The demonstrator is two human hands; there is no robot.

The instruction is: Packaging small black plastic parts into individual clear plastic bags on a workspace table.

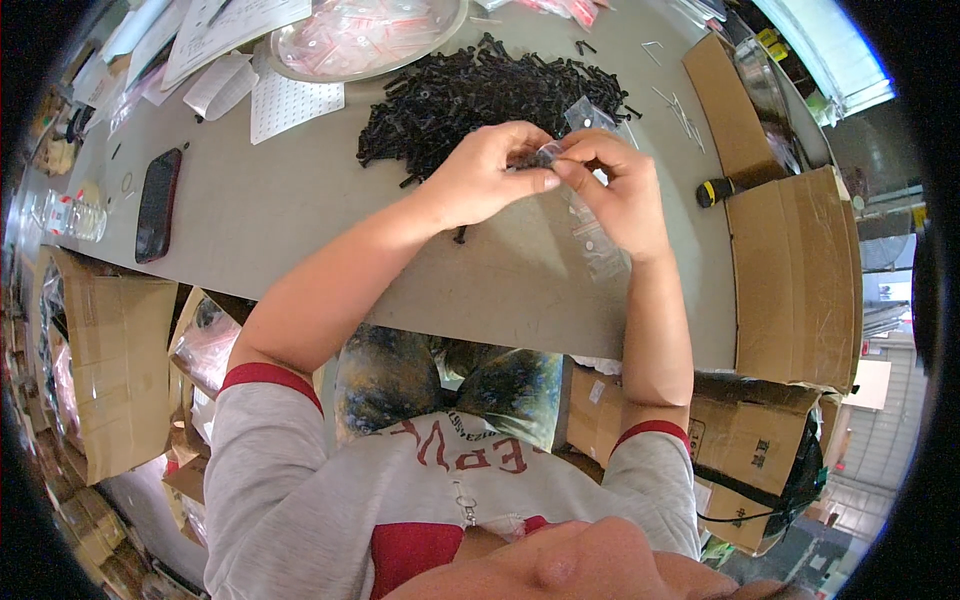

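Observation:
Both my hands meet over the table, fingertips together at a small clear plastic bag (550,149). My right hand (622,192) pinches the edge of that bag between thumb and fingers. My left hand (490,175) is closed, with what look like dark screws showing between its thumb and fingers; how many is hidden. Just beyond the hands spreads a big heap of black screws (450,100). Several small clear bags (597,245) lie on the table beneath my right hand, and another clear bag (588,112) shows just past its fingers. One loose screw (460,235) lies below my left wrist.
A metal tray (450,38) of clear bags stands at the far side, beside papers (235,35) and a white dotted sheet (290,105). A phone (160,205) lies at left. Cardboard boxes (795,280) stand at right, near hex keys (683,120) and a yellow-black tool (714,192).

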